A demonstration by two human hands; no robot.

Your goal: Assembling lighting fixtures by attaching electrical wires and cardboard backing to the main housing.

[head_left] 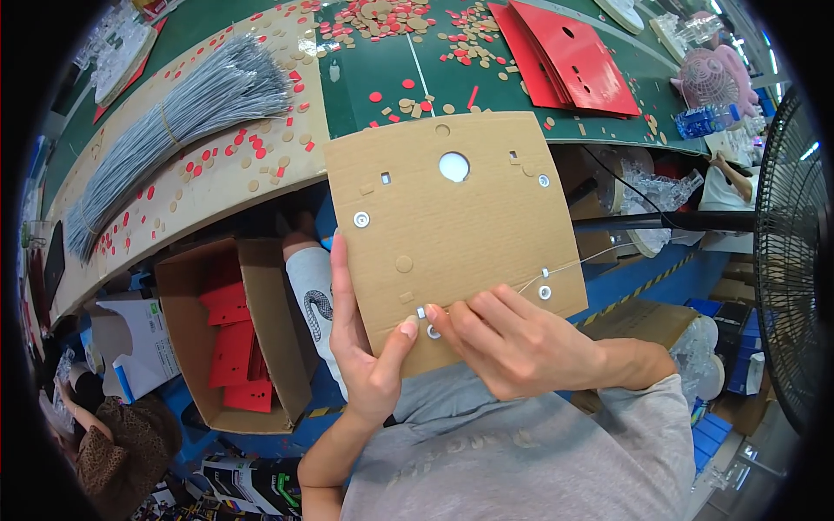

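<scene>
Surface [486, 82]: green, far, strewn with punched discs [382, 17].
Left hand [365, 343]: grip clamps cardboard panel [452, 234] edge.
Right hand [512, 343]: fingertips pinch small white washer [432, 331] on panel.

The brown cardboard sheet [452, 234] is filling the middle, blocking the way down to the lap. To its left an open carton of red cards [230, 347] is crowding the near side. Far left, a grey wire bundle [182, 113] and scattered punched discs [382, 22] are covering the bench; a red card stack [565, 56] is occupying the far right, a black fan [795, 252] is closing off the right edge.
</scene>
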